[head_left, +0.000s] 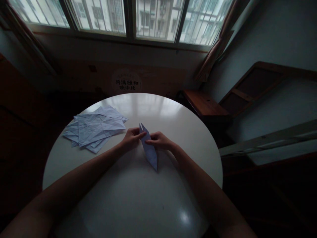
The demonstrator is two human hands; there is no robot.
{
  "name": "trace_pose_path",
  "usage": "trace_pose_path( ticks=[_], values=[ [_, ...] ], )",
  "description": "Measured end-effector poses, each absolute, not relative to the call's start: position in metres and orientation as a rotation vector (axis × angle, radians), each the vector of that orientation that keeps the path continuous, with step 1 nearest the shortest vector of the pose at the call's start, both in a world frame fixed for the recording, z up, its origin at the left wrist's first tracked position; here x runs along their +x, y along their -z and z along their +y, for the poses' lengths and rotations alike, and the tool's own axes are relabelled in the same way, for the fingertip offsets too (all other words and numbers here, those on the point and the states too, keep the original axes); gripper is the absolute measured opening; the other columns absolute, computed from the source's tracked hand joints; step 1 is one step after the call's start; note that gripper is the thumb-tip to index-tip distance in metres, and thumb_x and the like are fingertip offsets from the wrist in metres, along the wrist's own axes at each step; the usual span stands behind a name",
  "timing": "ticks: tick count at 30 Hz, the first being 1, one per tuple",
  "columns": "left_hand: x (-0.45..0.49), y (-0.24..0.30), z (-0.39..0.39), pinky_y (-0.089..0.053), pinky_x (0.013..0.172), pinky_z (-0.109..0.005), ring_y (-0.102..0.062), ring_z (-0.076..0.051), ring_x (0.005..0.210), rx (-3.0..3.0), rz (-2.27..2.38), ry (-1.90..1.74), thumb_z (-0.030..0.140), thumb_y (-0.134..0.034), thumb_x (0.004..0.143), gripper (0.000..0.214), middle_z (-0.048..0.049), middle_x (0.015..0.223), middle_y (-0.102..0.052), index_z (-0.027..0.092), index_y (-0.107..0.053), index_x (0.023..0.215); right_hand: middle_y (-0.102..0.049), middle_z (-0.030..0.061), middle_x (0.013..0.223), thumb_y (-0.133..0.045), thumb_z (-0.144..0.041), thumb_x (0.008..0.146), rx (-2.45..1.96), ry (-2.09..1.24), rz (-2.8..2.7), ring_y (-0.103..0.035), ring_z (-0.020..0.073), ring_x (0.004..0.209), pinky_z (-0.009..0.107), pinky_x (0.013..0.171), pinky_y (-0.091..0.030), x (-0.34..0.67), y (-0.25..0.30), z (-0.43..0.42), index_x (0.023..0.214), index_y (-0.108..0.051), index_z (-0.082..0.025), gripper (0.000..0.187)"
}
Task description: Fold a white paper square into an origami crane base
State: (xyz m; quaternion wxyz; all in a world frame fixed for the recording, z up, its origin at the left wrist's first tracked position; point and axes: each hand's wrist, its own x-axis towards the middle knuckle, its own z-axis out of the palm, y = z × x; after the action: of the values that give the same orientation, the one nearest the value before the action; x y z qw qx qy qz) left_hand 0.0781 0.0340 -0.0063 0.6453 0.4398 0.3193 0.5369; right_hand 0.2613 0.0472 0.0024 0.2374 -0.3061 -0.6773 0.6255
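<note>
A folded piece of white paper (150, 152), long and narrow with pointed ends, is held between both hands over the table. Its far end splits into two sharp points, and its near end tapers to one tip. My left hand (132, 137) pinches its left edge near the split end, thumb on top. From the right side, my right hand (159, 140) grips its middle, with the thumb lying across the face. The fingers beneath the paper are mostly hidden.
A stack of creased paper sheets (99, 127) lies at the left of the round white table (119, 198). Beyond the table's right edge stands a brown wooden bench (204, 104). A cardboard panel (158, 77) with printed characters leans below the barred windows.
</note>
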Motion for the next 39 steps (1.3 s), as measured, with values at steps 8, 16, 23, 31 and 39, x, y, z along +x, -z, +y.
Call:
trace_pose_path(
  ticks=[8,16,23,31,39],
  values=[
    [0.078,0.003,0.033,-0.047,0.060,-0.025,-0.062,-0.015,0.061,0.966,0.738,-1.249,0.031,-0.087,0.059,0.030,-0.0028,0.067,-0.067,0.010,-0.069,0.071,-0.051,-0.0021,0.063,-0.072,-0.051,0.070,-0.868,-1.711,-1.846,-0.045,0.0086,0.056,0.021,0.050,-0.034,0.260,-0.009,0.044,0.074,-0.064,-0.011,0.041],
    [0.078,0.001,0.033,-0.046,0.057,-0.022,-0.060,-0.011,0.057,0.910,0.703,-1.299,0.029,-0.088,0.057,0.031,-0.0013,0.064,-0.066,0.011,-0.067,0.068,-0.050,-0.0033,0.061,-0.073,-0.049,0.070,-0.864,-1.694,-1.909,-0.041,0.0065,0.053,0.020,0.047,-0.032,0.261,-0.004,0.047,0.071,-0.063,-0.011,0.039],
    [0.079,0.000,0.031,-0.045,0.055,-0.022,-0.060,-0.012,0.058,1.065,0.733,-1.153,0.032,-0.086,0.059,0.030,-0.0026,0.066,-0.067,0.009,-0.069,0.069,-0.053,-0.0027,0.060,-0.073,-0.051,0.069,-0.924,-1.733,-1.826,-0.043,0.0066,0.049,0.019,0.044,-0.031,0.262,-0.012,0.042,0.077,-0.066,-0.011,0.042],
    [0.075,0.004,0.034,-0.044,0.053,-0.023,-0.057,-0.012,0.054,1.094,0.742,-1.160,0.033,-0.086,0.059,0.031,-0.0012,0.058,-0.062,0.010,-0.067,0.063,-0.054,-0.0011,0.059,-0.075,-0.053,0.065,-0.970,-1.676,-1.846,-0.047,0.0092,0.055,0.020,0.046,-0.033,0.260,-0.017,0.041,0.074,-0.067,-0.011,0.044],
    [0.078,-0.004,0.030,-0.045,0.053,-0.023,-0.058,-0.012,0.054,1.038,0.773,-1.173,0.037,-0.087,0.055,0.034,-0.0023,0.060,-0.065,0.010,-0.068,0.064,-0.054,-0.0013,0.060,-0.074,-0.053,0.066,-0.958,-1.689,-1.870,-0.047,0.0090,0.055,0.020,0.047,-0.034,0.261,-0.014,0.042,0.075,-0.066,-0.011,0.044]
  ],
)
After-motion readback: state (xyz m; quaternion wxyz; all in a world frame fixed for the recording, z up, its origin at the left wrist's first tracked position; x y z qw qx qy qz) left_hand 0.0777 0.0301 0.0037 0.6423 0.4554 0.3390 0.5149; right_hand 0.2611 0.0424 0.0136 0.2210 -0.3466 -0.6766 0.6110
